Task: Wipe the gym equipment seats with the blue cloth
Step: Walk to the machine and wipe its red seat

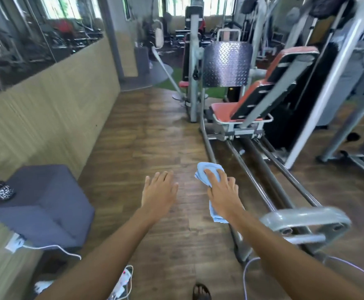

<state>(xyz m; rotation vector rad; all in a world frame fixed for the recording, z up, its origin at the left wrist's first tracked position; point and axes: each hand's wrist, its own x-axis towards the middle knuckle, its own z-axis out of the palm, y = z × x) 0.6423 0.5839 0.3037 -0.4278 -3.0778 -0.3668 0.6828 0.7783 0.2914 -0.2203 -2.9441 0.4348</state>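
Observation:
My right hand (223, 192) grips the light blue cloth (207, 169) in the air above the wooden floor; part of the cloth hangs below my wrist. My left hand (159, 190) is stretched out beside it, fingers straight, holding nothing. Ahead on the right stands a leg press machine with a red seat (221, 111) and a red and black backrest (285, 70). Both hands are well short of the seat. A second small red pad (183, 84) shows farther back on another machine.
A dark grey cube stool (44, 204) stands at the left by the wall, with a white power strip and cables (122, 280) on the floor near it. The machine's steel rails (261, 176) and grey end bracket (306, 219) run along the right. A diamond-plate footplate (226, 63) faces the seat.

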